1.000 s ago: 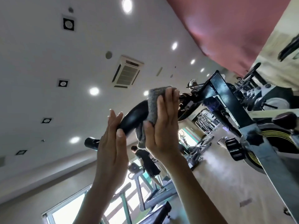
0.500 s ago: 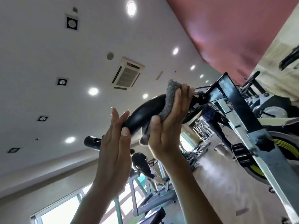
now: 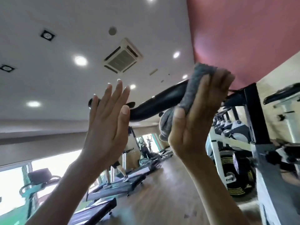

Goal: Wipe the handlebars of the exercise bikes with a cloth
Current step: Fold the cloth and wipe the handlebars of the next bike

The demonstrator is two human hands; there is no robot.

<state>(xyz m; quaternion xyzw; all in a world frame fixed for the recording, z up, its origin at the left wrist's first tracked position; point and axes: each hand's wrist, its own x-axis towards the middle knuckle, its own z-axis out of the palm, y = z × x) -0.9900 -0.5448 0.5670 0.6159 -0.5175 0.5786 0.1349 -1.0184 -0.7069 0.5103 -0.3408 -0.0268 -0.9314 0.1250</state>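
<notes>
Where the view looks up, a big white ceiling [image 3: 48, 21] fills the top left, with round lights [image 3: 80, 60] and a square air vent [image 3: 122, 56] in it. Next to it, on the right, is a big pink wall part [image 3: 243, 38]. Down low is a brown wood floor [image 3: 162, 192]. On the right stands an exercise bike [image 3: 253, 119] with a black post and a black and yellow wheel [image 3: 235, 174]. More bikes [image 3: 232, 129] stand behind it. Far off on the left, a person [image 3: 116, 166] is on a treadmill [image 3: 126, 182]. The bike's black handlebar [image 3: 159, 103] sticks out to the left from the post. The left hand [image 3: 107, 120] is flat with straight fingers, in front of the bar's far end. I cannot tell if it touches the bar. The right hand [image 3: 199, 114] is curled tight round a grey cloth [image 3: 193, 88]. The cloth is wrapped over the handlebar, close to the post, and a bit of it hangs down under the bar.
</notes>
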